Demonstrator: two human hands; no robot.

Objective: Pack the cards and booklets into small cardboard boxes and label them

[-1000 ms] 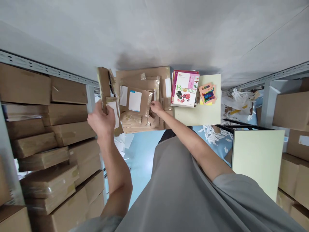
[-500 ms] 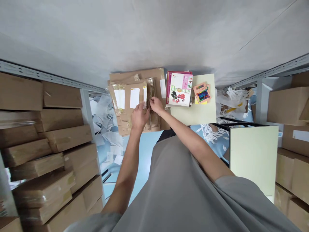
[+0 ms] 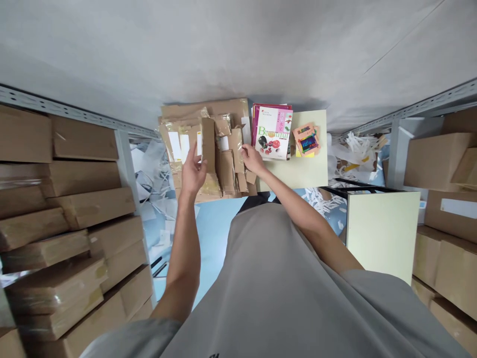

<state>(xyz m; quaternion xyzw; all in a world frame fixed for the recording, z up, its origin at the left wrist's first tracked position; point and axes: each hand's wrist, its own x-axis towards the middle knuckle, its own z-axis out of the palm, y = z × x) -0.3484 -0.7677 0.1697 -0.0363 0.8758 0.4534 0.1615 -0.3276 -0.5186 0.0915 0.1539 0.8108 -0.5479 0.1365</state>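
On the table, a taped cardboard box [image 3: 185,132] lies with its top flaps pulled apart. My left hand [image 3: 194,173] grips the upright left flap [image 3: 208,144], which bears a white label on its outer side. The fingers of my right hand [image 3: 253,158] are closed on the edge of the right flap [image 3: 237,146]. Between the flaps, more brown cardboard and clear tape [image 3: 223,124] show, with a white patch; what lies deeper inside I cannot make out. Right of the box is a stack of books [image 3: 274,134], a white "Beautiful" cover on top.
A small colourful book [image 3: 307,141] lies on the pale tabletop [image 3: 315,171]. Shelves of cardboard boxes stand at left [image 3: 89,179] and right [image 3: 439,164]. Paper scraps [image 3: 359,154] are heaped beyond the table. A pale stool-like surface [image 3: 383,238] sits at my right.
My hands have moved apart, the left one leftward. The box flaps, nearly together before, now stand spread, and the cardboard between them shows. The whole view has shifted slightly.
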